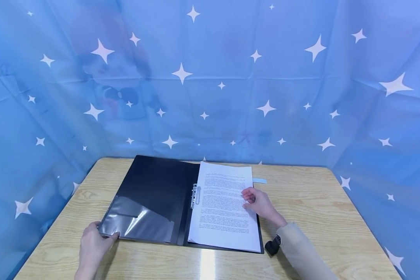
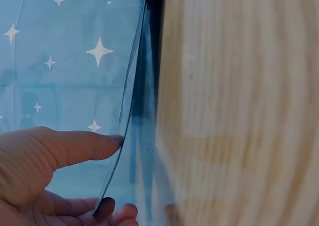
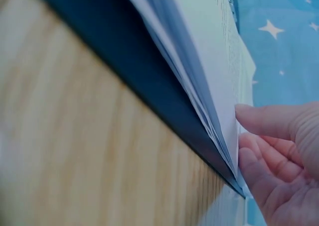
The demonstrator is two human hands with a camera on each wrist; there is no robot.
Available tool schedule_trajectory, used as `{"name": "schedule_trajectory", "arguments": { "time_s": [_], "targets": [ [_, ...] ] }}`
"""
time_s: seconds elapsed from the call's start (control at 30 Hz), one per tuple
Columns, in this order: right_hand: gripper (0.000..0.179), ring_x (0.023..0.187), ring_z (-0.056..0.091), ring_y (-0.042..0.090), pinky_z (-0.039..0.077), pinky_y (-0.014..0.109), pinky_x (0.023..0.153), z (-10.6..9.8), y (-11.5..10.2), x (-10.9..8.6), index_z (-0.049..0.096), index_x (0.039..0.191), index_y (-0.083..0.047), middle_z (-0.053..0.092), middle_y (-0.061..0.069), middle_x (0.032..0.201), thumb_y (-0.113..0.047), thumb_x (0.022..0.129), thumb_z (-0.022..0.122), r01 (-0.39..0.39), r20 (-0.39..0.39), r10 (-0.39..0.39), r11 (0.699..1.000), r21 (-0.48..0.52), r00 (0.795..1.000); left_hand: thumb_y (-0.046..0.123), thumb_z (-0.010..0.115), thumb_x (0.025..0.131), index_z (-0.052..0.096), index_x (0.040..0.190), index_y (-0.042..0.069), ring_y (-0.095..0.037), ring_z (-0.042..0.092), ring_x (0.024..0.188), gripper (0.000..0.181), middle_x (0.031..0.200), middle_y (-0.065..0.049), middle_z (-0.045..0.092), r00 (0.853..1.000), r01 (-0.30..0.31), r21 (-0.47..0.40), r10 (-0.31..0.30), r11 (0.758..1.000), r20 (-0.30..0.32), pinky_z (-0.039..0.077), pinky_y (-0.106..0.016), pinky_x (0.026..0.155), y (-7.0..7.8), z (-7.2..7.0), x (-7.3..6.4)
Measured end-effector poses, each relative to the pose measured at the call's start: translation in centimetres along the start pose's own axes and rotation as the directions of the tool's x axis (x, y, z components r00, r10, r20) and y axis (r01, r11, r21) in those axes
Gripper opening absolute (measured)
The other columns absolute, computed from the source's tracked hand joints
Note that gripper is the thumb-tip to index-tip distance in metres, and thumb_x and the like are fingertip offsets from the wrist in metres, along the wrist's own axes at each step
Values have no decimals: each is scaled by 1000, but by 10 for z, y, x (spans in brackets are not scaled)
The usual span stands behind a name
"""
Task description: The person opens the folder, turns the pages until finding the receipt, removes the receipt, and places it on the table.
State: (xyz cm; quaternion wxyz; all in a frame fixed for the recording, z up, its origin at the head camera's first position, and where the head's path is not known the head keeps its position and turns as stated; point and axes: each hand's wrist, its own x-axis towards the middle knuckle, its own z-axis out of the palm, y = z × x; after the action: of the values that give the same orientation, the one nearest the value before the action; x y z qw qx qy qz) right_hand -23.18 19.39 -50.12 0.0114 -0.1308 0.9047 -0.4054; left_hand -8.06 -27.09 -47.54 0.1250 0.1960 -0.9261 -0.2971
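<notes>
A black clip folder [image 1: 161,175] lies spread out on the table, its left cover bearing a clear plastic pocket [image 1: 136,221]. My left hand [image 1: 94,247] grips the near left corner of that cover, with thumb and fingers at its edges in the left wrist view. On the right side lies a stack of printed papers [image 1: 224,210] beside the metal clip [image 1: 195,195]. My right hand [image 1: 259,202] rests at the right edge of the stack, fingers loosely bent. Its thumb [image 3: 264,119] touches the top page in the right wrist view, where the sheets fan slightly apart.
A light blue tab [image 1: 260,181] sticks out past the far right edge of the papers. The wooden table [image 1: 322,217] extends on both sides of the folder. A blue curtain [image 1: 224,97] with white stars hangs behind. A black device [image 1: 273,245] sits at the right wrist.
</notes>
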Motion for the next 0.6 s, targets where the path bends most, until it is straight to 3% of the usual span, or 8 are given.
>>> {"name": "schedule_trajectory", "arguments": {
  "time_s": [0.17,0.37,0.6],
  "targets": [
    [34,81,57,15,47,29,73,0,0,0,62,101,-2,62,2,89,9,71,72,15,0,-15,1000,-3,1000,15,75,69,40,115,-25,-54,45,100,70,107,-44,45,997,18,30,-20,999,73,38,-59,84,-3,1,3],
    [33,82,57,15,47,30,74,0,0,0,62,102,-2,62,3,89,8,72,72,21,4,-21,1000,0,1000,21,73,71,38,117,-24,-54,47,100,73,109,-44,44,982,49,72,-61,996,178,41,-58,80,-4,0,7],
    [33,82,56,15,47,31,75,1,1,0,62,102,-3,61,2,89,8,72,72,6,7,-6,1000,5,1000,28,75,71,38,119,-21,-52,50,95,77,107,-40,44,967,86,109,-110,990,232,45,-56,71,-5,-2,10]
  ]
}}
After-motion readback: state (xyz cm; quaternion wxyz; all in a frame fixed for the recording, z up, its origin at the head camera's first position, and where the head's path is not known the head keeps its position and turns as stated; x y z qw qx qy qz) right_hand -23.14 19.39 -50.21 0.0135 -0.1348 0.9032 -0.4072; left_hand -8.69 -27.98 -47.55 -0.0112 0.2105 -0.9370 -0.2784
